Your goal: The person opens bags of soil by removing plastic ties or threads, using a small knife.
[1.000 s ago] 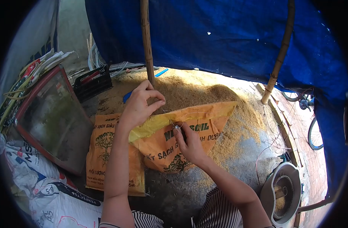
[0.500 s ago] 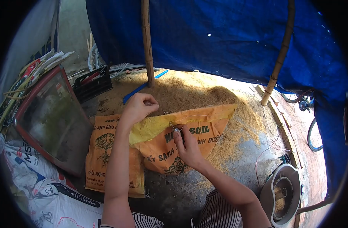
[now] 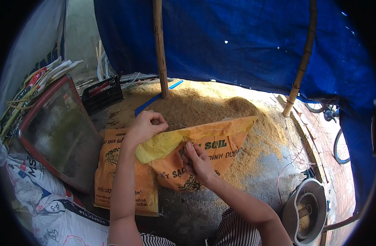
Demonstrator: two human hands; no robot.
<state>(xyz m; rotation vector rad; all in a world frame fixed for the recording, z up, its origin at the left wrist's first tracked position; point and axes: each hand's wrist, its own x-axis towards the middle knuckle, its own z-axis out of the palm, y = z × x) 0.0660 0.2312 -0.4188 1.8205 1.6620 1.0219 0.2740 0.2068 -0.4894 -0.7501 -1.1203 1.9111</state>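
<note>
An orange soil sack (image 3: 221, 139) with a yellow folded edge lies slanting before me, its printed side up. Pale thread (image 3: 212, 130) runs along its upper edge. My left hand (image 3: 146, 128) is closed in a pinch at the sack's left upper corner, where a thin strand leads from the fingertips. Below the edge, my right hand (image 3: 198, 162) is closed, thumb against fingers, on what looks like thread by the sack's face; any needle is too small to make out. Another orange sack (image 3: 126, 192) lies flat beneath my left forearm.
A heap of husks (image 3: 204, 100) spreads behind the sacks. A red-framed panel (image 3: 58, 127) leans at left above white sacks (image 3: 69, 221). A grey tub (image 3: 292, 213) stands at right. Bamboo poles (image 3: 160, 49) rise before a blue tarp (image 3: 225, 41); a black crate (image 3: 102, 94) sits behind.
My right hand has moved slightly down and its fingers have curled in more. The left hand sits a little lower, still pinched. The camera view has shifted slightly.
</note>
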